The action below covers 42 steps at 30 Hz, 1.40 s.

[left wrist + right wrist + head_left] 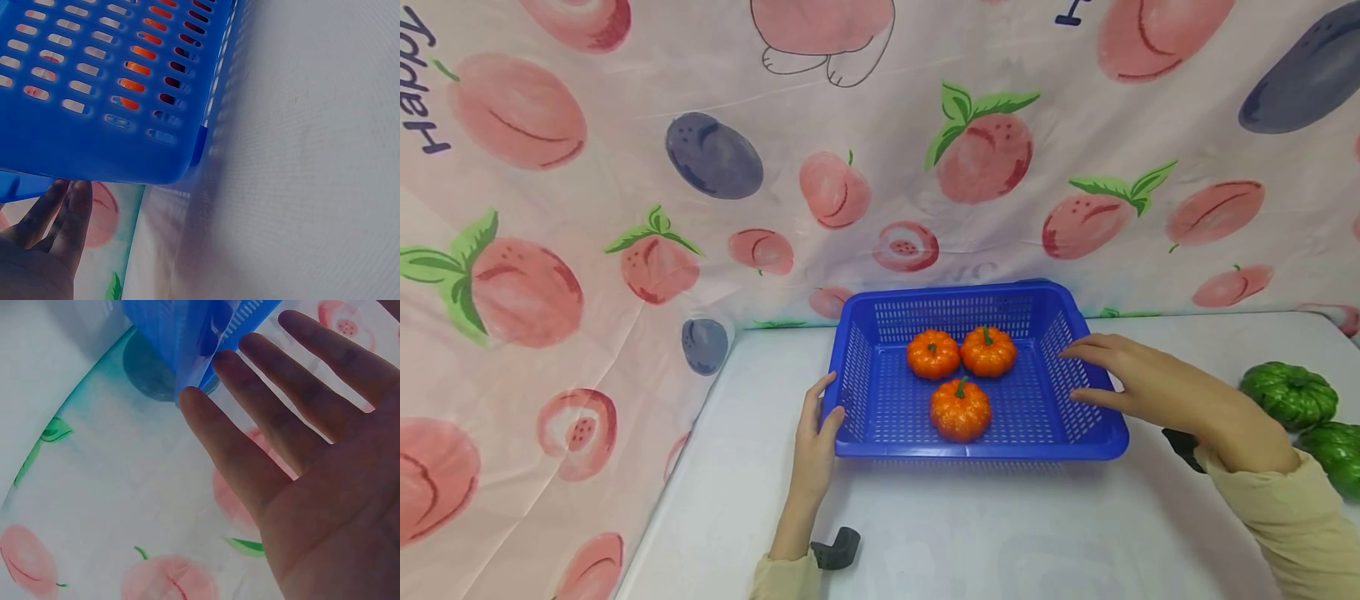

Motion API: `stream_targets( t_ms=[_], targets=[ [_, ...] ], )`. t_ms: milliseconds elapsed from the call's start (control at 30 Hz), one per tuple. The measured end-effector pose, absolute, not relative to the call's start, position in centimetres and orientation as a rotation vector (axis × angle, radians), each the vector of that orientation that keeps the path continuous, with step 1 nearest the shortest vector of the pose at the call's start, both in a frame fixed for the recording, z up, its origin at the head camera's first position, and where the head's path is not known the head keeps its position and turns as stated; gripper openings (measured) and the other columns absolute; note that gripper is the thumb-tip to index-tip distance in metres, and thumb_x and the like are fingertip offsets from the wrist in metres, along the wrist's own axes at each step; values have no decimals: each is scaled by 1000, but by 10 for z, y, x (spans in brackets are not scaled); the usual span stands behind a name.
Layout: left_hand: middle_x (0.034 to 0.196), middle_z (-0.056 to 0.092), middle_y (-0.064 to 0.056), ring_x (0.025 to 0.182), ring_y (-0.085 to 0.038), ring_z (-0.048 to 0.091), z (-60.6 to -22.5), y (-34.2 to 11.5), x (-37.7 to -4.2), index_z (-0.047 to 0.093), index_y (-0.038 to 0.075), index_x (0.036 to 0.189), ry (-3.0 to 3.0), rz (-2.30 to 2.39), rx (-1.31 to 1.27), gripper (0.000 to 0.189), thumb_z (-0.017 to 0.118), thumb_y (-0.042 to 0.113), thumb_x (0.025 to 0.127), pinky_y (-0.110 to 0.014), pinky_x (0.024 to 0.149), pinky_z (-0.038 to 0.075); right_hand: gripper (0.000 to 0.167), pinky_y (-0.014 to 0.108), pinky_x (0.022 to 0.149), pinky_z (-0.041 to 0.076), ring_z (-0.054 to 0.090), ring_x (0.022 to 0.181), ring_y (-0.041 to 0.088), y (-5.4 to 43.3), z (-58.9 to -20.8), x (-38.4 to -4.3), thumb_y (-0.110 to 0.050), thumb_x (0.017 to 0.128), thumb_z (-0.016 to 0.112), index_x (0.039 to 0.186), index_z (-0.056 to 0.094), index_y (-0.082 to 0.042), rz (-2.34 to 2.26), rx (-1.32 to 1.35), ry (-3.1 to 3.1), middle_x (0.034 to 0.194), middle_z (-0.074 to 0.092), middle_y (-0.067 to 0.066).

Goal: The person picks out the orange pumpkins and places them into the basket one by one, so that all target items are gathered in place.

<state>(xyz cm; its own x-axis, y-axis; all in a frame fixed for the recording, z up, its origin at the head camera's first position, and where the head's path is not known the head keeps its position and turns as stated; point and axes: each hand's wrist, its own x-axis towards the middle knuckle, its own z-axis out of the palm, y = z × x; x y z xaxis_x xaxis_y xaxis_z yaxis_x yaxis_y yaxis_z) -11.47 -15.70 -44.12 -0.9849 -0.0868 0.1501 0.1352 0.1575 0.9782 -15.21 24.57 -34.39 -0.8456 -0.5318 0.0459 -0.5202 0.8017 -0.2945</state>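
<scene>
A blue plastic basket [977,452] with slotted walls stands on the white table. Three small orange pumpkins lie inside: a left one [933,355], a right one [988,352] and a front one [961,410]. At the basket's left rim is my left hand [812,446], its thumb and fingers spread apart; the left wrist view shows nearly straight fingertips [79,195] right at the rim. My right hand [1138,379] reaches over the right rim with extended fingers and nothing in them. The right wrist view shows those fingers [234,447] spread beside the basket.
Two green pumpkin-shaped vegetables, a rear one [1290,395] and a front one [1333,458], lie at the table's right side, beyond my right forearm. A fruit-printed cloth [895,108] hangs behind the table and along its left side, close behind the basket.
</scene>
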Motion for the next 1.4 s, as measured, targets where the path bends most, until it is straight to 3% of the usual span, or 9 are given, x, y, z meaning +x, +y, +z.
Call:
stream_targets(
  t_ms=[333,1033,1400],
  targets=[
    [158,34,-17,142,-35,38,-442,-158,-115,38,15,150,-2263,-1927,-52,47,44,13,104,-56,115,29,56,62,99,44,53,124,43,258,-347,-150,-35,88,74,131,61,-2,-433,-776,2961,132,59,22],
    [155,36,-20,141,-36,39,-443,-159,-116,37,14,151,-2263,-1928,-45,47,43,12,104,-56,114,29,63,65,95,45,53,121,46,283,-356,-148,-47,88,71,130,61,-2,-382,-666,2959,130,59,23],
    [152,40,-21,138,-36,43,-443,-159,-116,38,14,151,-2263,-1921,-45,47,43,12,104,-56,113,31,60,67,95,43,52,119,48,301,-363,-146,-41,87,74,128,61,1,-318,-605,2978,129,58,27]
  ],
)
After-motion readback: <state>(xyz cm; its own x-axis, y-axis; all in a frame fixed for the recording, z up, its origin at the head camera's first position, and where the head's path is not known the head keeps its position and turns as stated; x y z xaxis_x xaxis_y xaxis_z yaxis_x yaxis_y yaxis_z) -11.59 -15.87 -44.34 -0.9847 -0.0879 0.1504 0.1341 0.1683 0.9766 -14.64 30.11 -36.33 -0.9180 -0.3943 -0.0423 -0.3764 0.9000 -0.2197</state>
